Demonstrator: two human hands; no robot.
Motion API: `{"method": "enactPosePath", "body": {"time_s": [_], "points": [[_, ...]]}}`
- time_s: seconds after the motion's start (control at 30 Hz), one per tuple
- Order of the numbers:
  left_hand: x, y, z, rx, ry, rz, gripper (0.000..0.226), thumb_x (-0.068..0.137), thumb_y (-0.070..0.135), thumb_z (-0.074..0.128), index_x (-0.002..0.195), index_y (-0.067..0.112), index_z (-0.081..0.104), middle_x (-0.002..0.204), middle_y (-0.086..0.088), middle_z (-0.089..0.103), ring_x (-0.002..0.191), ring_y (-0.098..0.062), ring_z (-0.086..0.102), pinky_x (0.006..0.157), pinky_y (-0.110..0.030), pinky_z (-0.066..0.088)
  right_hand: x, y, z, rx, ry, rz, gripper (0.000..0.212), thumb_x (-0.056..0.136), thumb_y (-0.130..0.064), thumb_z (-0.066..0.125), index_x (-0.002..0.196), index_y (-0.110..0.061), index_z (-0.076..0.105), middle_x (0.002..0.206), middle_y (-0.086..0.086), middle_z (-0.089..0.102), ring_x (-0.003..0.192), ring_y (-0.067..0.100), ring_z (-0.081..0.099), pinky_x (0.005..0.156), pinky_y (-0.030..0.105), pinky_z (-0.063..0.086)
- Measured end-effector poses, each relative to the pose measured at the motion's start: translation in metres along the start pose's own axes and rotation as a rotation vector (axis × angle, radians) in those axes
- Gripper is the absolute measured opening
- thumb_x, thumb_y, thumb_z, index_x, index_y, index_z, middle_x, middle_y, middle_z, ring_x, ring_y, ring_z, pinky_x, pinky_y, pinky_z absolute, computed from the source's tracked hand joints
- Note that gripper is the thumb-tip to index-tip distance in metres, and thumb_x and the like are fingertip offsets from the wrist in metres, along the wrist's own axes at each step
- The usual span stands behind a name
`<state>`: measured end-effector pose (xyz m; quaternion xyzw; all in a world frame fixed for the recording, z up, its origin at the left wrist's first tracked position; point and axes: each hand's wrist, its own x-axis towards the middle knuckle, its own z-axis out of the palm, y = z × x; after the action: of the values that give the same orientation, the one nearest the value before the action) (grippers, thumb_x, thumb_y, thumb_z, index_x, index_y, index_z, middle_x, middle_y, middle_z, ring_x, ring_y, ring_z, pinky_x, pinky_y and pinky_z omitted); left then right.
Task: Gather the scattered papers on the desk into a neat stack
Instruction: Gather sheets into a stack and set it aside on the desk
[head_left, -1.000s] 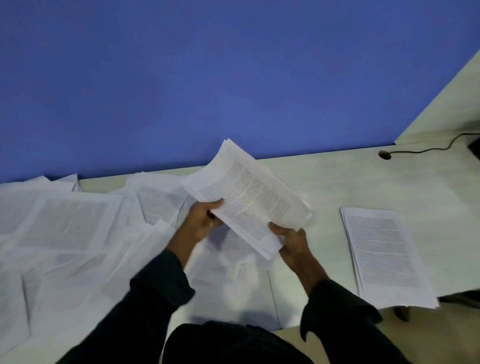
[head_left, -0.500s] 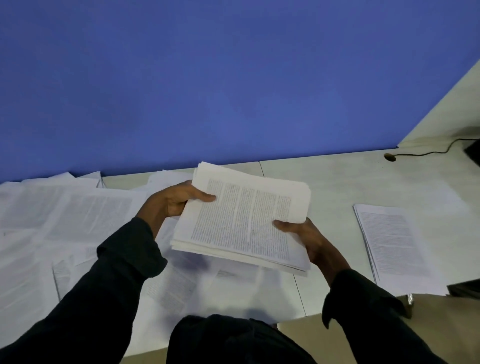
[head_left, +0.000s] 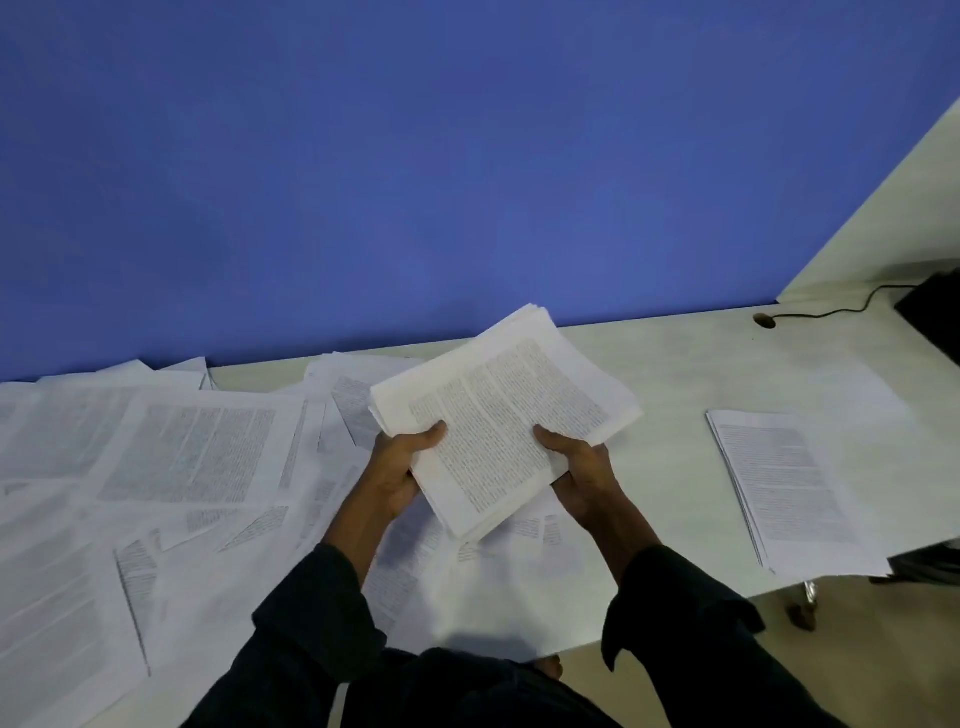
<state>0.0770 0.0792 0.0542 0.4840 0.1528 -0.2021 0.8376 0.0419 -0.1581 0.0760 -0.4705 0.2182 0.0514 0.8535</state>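
I hold a thick bundle of printed papers (head_left: 509, 410) tilted above the white desk (head_left: 675, 364). My left hand (head_left: 400, 467) grips its near left edge, thumb on top. On the right side, my right hand (head_left: 582, 467) grips the near edge, thumb on the page. Several loose printed sheets (head_left: 171, 467) lie scattered and overlapping over the left half of the desk and under my hands. A separate neat stack of papers (head_left: 795, 488) lies flat at the desk's right front.
A blue wall (head_left: 415, 182) rises behind the desk. A black cable (head_left: 831, 312) runs from a hole in the desk to a dark object (head_left: 935, 317) at the far right. The desk's front edge and the floor show at lower right.
The bundle has turned in my hands, its far end swinging up and to the right, and my hands have shifted to its near edges. The view has shifted slightly.
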Motion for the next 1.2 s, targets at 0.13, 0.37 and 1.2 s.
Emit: {"method": "enactPosePath", "body": {"time_s": [0.13,0.37,1.2], "points": [[-0.010,0.052,-0.033,0.027,-0.042,-0.080,0.043,0.097,0.015,0.055,0.138,0.002,0.058,0.135,-0.020,0.064,0.117,-0.035,0.065,0.086,-0.045,0.061,0.001,-0.014,-0.012,-0.138,-0.157,-0.071,0.056,0.086,0.014,0.069,0.136,-0.010,0.063,0.137,0.019,0.065,0.130,0.042,0.060,0.107,0.061,0.049],[-0.034,0.104,0.020,0.624,-0.290,-0.023,0.027,0.085,0.014,0.080,0.110,0.020,0.073,0.104,0.003,0.079,0.102,-0.018,0.075,0.080,-0.032,0.063,0.003,-0.017,0.026,-0.333,-0.451,-0.016,0.061,0.085,0.001,0.074,0.142,-0.010,0.054,0.140,0.023,0.060,0.132,0.044,0.056,0.108,0.066,0.045],[0.002,0.072,-0.032,0.764,-0.055,0.047,0.039,0.077,0.029,0.087,0.110,0.012,0.074,0.102,-0.007,0.078,0.096,-0.030,0.075,0.079,-0.037,0.061,-0.014,-0.031,-0.054,-0.444,0.155,-0.068,0.023,0.082,-0.005,0.083,0.104,-0.008,0.077,0.105,0.012,0.080,0.102,0.037,0.075,0.093,0.055,0.059]]}}
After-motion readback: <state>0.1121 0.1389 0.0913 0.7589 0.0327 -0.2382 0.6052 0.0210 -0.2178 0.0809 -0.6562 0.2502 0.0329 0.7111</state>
